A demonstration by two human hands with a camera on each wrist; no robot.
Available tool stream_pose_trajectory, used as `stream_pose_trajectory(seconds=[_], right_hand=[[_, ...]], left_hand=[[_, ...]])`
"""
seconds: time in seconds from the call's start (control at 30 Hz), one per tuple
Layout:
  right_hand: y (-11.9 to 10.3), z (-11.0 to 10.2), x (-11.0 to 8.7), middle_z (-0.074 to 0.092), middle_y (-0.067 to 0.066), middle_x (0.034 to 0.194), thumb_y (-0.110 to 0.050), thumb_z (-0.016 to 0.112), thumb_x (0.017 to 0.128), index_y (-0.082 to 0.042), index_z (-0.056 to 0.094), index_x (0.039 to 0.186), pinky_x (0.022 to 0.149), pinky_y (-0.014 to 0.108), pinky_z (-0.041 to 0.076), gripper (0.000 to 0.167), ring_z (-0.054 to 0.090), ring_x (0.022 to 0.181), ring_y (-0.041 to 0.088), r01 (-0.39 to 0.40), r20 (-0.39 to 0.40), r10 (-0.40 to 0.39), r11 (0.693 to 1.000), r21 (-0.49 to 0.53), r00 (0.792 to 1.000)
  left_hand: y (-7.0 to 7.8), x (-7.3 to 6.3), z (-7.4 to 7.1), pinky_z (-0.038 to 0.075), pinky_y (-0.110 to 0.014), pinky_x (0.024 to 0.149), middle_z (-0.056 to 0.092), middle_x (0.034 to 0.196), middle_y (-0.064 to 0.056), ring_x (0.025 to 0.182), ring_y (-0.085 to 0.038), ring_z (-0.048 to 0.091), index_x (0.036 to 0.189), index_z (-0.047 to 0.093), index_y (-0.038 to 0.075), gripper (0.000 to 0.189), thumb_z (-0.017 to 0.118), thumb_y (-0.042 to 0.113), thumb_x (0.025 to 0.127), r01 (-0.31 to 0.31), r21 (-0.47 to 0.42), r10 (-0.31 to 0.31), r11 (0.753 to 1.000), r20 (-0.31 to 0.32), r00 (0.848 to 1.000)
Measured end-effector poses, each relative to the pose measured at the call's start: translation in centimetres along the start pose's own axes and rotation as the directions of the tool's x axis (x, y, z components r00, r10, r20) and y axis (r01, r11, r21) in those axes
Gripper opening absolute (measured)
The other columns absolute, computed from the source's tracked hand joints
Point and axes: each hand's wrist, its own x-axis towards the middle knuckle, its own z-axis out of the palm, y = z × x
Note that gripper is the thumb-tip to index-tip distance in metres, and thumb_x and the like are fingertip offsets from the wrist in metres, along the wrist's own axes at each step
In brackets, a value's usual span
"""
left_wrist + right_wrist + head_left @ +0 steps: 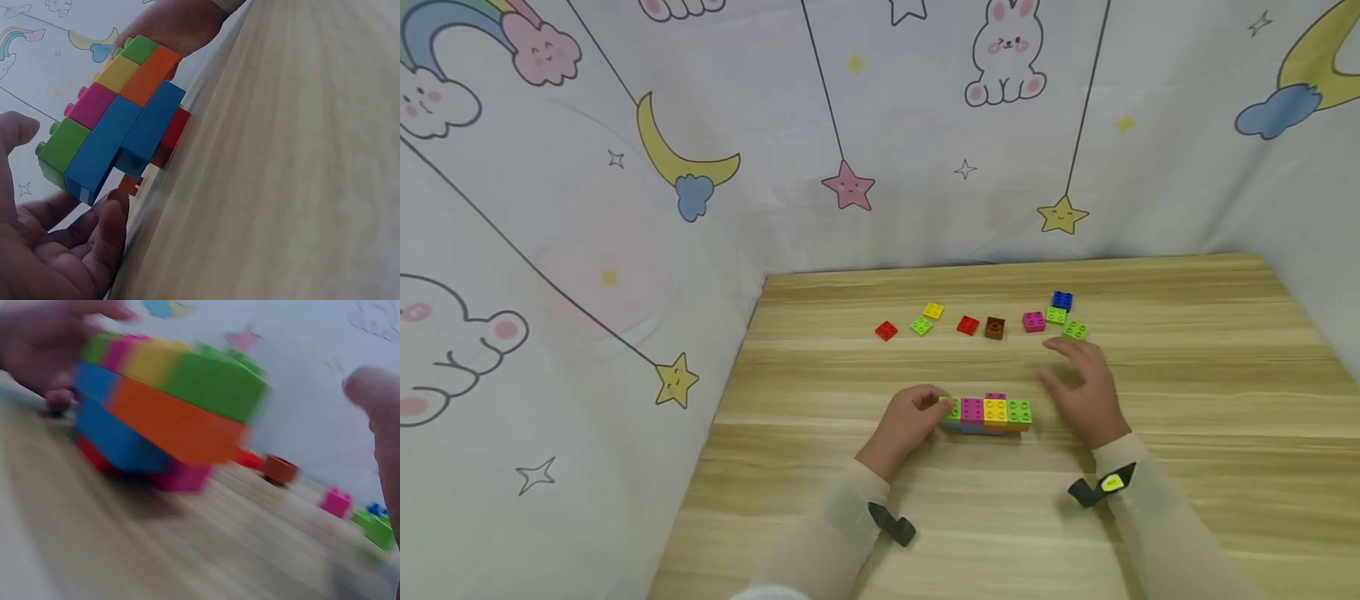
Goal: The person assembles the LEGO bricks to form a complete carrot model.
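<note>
From my remote seat I read the head view left to right, starting at the white printed backdrop (587, 467) beside the wooden table (1210, 375). The left hand (906, 425) came first, its fingers bent about the near end of a block of joined bricks (983, 429); the left wrist view gave me one digit raised just clear of the studs, and I could not tell whether the other fingertips pressed on it. The block stood studs up on the table, between the two hands. Its top row ran lime, magenta, yellow, lime; under that I made out a blue brick (103, 150) and an orange brick (150, 76), then a second blue one, with red and magenta pieces lowest.

Beyond the block, loose bricks lay in a ragged line: a red one (886, 331), a lime one (921, 326) touching or close to a yellow one (933, 310), another red (967, 326), a brown one (995, 328), a magenta one (1033, 322), then two limes and a dark blue (1062, 301) bunched together. Farthest right I had the right hand (1088, 396), thumb and fingers well spread, grasping nothing, its fingertips near that bunch; my right wrist view was blurred
</note>
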Motion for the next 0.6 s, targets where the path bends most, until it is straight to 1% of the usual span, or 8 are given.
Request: stream_pose_trajectory(seconds=[0.07, 0.13, 0.17, 0.23, 0.3, 0.37, 0.5, 0.6], right_hand=[[1.7, -1.0, 1.0, 0.062, 0.02, 0.136, -0.013, 0.078, 0.09, -0.001, 0.066, 0.131, 0.108, 0.061, 0.033, 0.044, 0.047, 0.129, 0.043, -0.065, -0.042, 0.063, 0.997, -0.05, 0.997], [3.2, -1.9, 1.9, 0.059, 0.024, 0.138, -0.019, 0.078, 0.092, 0.0, 0.064, 0.135, 0.107, 0.065, 0.031, 0.05, 0.045, 0.13, 0.048, -0.142, -0.052, 0.137, 0.984, -0.105, 0.989], [3.8, -2.3, 2.3, 0.057, 0.027, 0.139, -0.022, 0.078, 0.092, 0.001, 0.062, 0.137, 0.107, 0.066, 0.03, 0.053, 0.044, 0.13, 0.05, -0.171, -0.05, 0.165, 0.977, -0.131, 0.985], [4.7, -2.9, 2.8, 0.054, 0.03, 0.14, -0.025, 0.078, 0.091, 0.002, 0.059, 0.14, 0.107, 0.067, 0.029, 0.059, 0.042, 0.131, 0.052, -0.221, -0.045, 0.216, 0.958, -0.185, 0.975], [5.4, -3.4, 3.2, 0.053, 0.032, 0.141, -0.027, 0.078, 0.091, 0.003, 0.057, 0.141, 0.107, 0.067, 0.029, 0.062, 0.042, 0.131, 0.054, -0.252, -0.033, 0.252, 0.94, -0.23, 0.967], [5.8, -3.5, 3.6, 0.054, 0.033, 0.14, -0.028, 0.077, 0.092, 0.004, 0.058, 0.14, 0.106, 0.068, 0.03, 0.061, 0.043, 0.129, 0.055, -0.265, -0.023, 0.269, 0.929, -0.258, 0.963], [6.0, -3.5, 3.8, 0.057, 0.03, 0.139, -0.033, 0.074, 0.095, 0.0, 0.062, 0.138, 0.099, 0.069, 0.031, 0.056, 0.045, 0.128, 0.055, -0.291, 0.004, 0.305, 0.91, -0.295, 0.952], [5.9, -3.5, 3.8, 0.059, 0.028, 0.139, -0.035, 0.072, 0.097, -0.001, 0.064, 0.137, 0.096, 0.069, 0.03, 0.052, 0.045, 0.128, 0.054, -0.299, 0.015, 0.32, 0.902, -0.312, 0.947]], left_hand=[[0.1, -0.1, -0.1, 0.055, -0.03, 0.072, 0.068, 0.096, 0.003, 0.079, -0.016, 0.061, 0.114, 0.077, 0.019, 0.023, 0.071, 0.033, 0.098, -0.078, 0.077, 0.079, 0.994, 0.0, 0.997], [-0.1, -0.2, -0.2, 0.055, -0.032, 0.082, 0.069, 0.108, 0.007, 0.092, -0.014, 0.062, 0.121, 0.075, 0.019, 0.028, 0.073, 0.031, 0.097, -0.16, 0.132, 0.159, 0.978, 0.018, 0.987], [-0.1, -0.2, -0.2, 0.055, -0.032, 0.086, 0.069, 0.114, 0.009, 0.098, -0.013, 0.062, 0.124, 0.074, 0.019, 0.031, 0.074, 0.03, 0.096, -0.193, 0.146, 0.19, 0.97, 0.033, 0.981], [-0.4, -0.1, -0.2, 0.055, -0.031, 0.091, 0.068, 0.124, 0.011, 0.105, -0.013, 0.063, 0.129, 0.072, 0.017, 0.038, 0.077, 0.03, 0.093, -0.237, 0.142, 0.229, 0.961, 0.072, 0.971], [-0.6, -0.1, -0.2, 0.055, -0.028, 0.091, 0.068, 0.128, 0.012, 0.109, -0.011, 0.064, 0.132, 0.071, 0.017, 0.044, 0.08, 0.032, 0.091, -0.259, 0.137, 0.247, 0.956, 0.099, 0.964], [-0.7, 0.0, -0.1, 0.055, -0.028, 0.094, 0.067, 0.13, 0.012, 0.112, -0.011, 0.064, 0.134, 0.07, 0.017, 0.048, 0.082, 0.033, 0.09, -0.268, 0.129, 0.254, 0.955, 0.113, 0.961], [-0.7, -0.1, -0.1, 0.053, -0.029, 0.099, 0.066, 0.132, 0.011, 0.116, -0.011, 0.063, 0.135, 0.069, 0.016, 0.052, 0.085, 0.032, 0.088, -0.286, 0.131, 0.271, 0.949, 0.122, 0.955], [-0.7, -0.1, -0.1, 0.051, -0.032, 0.103, 0.067, 0.131, 0.012, 0.118, -0.01, 0.062, 0.132, 0.071, 0.02, 0.049, 0.086, 0.031, 0.087, -0.299, 0.15, 0.282, 0.942, 0.121, 0.952]])
